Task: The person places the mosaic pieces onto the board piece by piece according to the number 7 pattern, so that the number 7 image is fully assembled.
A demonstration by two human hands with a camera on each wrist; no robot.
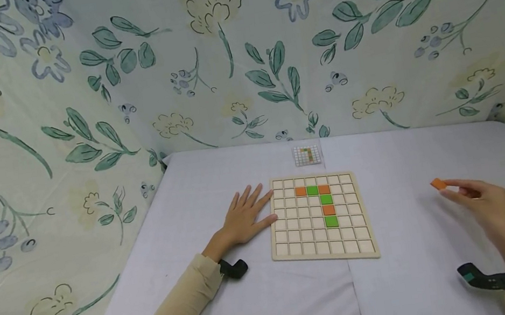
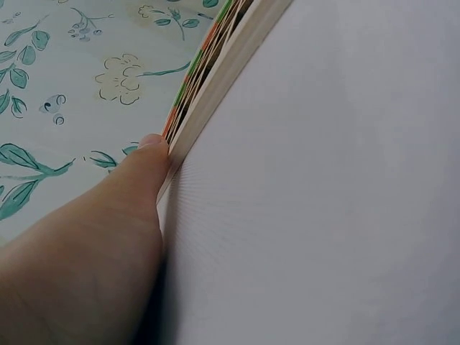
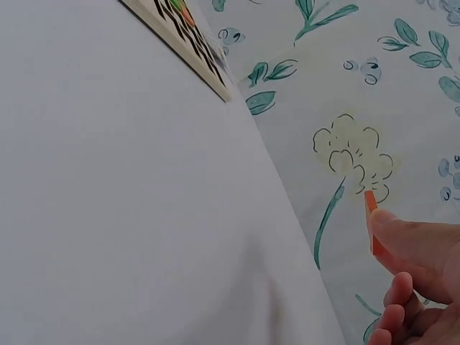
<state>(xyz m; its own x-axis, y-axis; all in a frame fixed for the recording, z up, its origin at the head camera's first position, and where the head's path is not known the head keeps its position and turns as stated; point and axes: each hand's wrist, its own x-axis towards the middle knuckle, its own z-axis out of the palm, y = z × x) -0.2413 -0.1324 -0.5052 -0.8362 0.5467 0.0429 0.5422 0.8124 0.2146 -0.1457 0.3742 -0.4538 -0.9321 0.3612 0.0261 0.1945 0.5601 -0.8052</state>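
A square wooden grid board [image 1: 302, 249] lies on the white-covered table. Three orange tiles and three green tiles alternate on it, in a row near the top that turns down a column; the lowest is a green tile [image 1: 331, 221]. My left hand [image 1: 242, 220] is spread flat at the board's left side, its thumb [image 2: 152, 154] touching the edge. Off to the right of the board, my right hand [image 1: 490, 206] pinches a thin orange square tile [image 1: 438, 183] between thumb and fingertips, held above the table. In the right wrist view this tile [image 3: 371, 215] shows edge-on.
A small card [image 1: 300, 162] printed with a coloured grid lies behind the board. Floral fabric [image 1: 225, 41] hangs behind and to the left of the table [image 1: 399, 288]. Each wrist wears a black camera mount, such as the left mount [image 1: 235, 269].
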